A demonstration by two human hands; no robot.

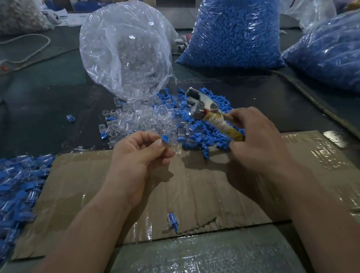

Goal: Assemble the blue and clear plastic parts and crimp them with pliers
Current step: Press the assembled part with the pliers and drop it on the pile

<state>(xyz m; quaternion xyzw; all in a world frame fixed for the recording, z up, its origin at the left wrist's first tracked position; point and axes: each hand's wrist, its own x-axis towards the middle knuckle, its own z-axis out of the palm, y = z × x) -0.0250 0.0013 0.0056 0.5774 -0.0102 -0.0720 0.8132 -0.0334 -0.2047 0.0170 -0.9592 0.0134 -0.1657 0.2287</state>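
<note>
**Mid-batch: piece pinched in left hand, pliers gripped in right hand, no crimp contact yet**

Progress: a big heap of joined pcs (pixel 3 202) sits at far left, touching the left edge of the cardboard sheet (pixel 206 191). They show blue inside clear shells, so many units look done. One stray joined pc (pixel 171 220) lies alone near the cardboard's front edge.

Plenty is left. Loose clear parts (pixel 134 122) spill from the open clear bag (pixel 123 51), w/ loose blue parts (pixel 207 136) just beside them. There are also two full blue bags (pixel 235 30) at back and right. My read: the batch is nowhere near finished.

Current unit: the left hand (pixel 141 159) pinches a small piece (pixel 164 138) b/w thumb + forefinger, blue end showing at the tips. Can't tell if the clear half is already on it, since the fingers cover the rest.

The right hand (pixel 254 136) is curled round the handles of the pliers (pixel 206 113). The head points away over the loose blue parts, near the pinched piece but not touching it. Likely step in hand: get the piece into the jaws and squeeze.

Materials/shapes:
- Blue parts: small, matte, opaque, stubby plugs w/ a wider cap.
- Clear parts: glossy, see-through, short tube-like shells that are hard to pick out singly.
- Pliers: bare shiny metal head, handles wrapped in yellowish-white tape or cord that looks worn.
- Cardboard: brown, creased, strips of shiny tape, torn front edge.
- Bags: thin crinkly film.
- Under everything: a dark matte surface, w/ a woven plastic sheet (pixel 194 263) nearest the camera.
</note>
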